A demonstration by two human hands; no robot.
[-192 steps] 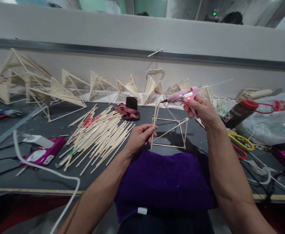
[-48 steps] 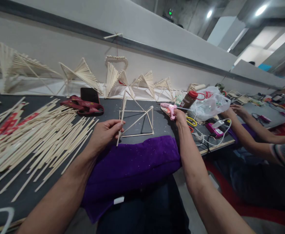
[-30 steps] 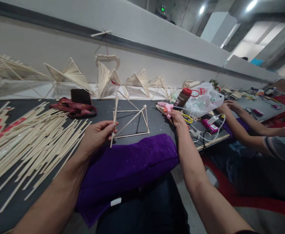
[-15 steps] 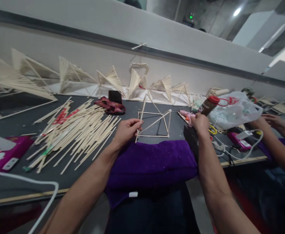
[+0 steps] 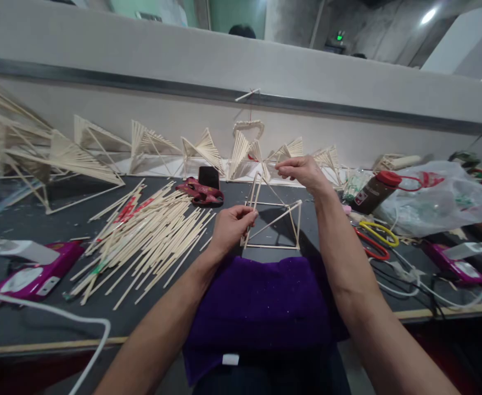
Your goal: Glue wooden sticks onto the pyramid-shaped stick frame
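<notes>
My left hand (image 5: 235,227) pinches a thin wooden stick (image 5: 256,192), which stands almost upright at the left side of a small stick frame (image 5: 272,247). The frame rests on the dark table, with a slanting stick across it and others meeting in a peak. Above its right part hangs my right hand (image 5: 304,173), bent at the wrist, fingertips drawn together and pointing left. Whatever may be between those fingertips is too small to make out. A pink end of a glue gun (image 5: 347,209) shows beside my right forearm, the rest hidden.
Loose sticks (image 5: 154,236) lie at left, near a phone (image 5: 208,178) and a dark red strap (image 5: 197,190). Finished stick models (image 5: 203,151) line the wall. At right are a bottle (image 5: 373,192), scissors (image 5: 375,246), a plastic bag (image 5: 442,192) and cables. Purple cloth (image 5: 265,307) covers my lap.
My right hand has let go of the pink glue gun and moved up and left above the frame. My left hand still holds the stick. The view has shifted, and the neighbour's hands have mostly left it.
</notes>
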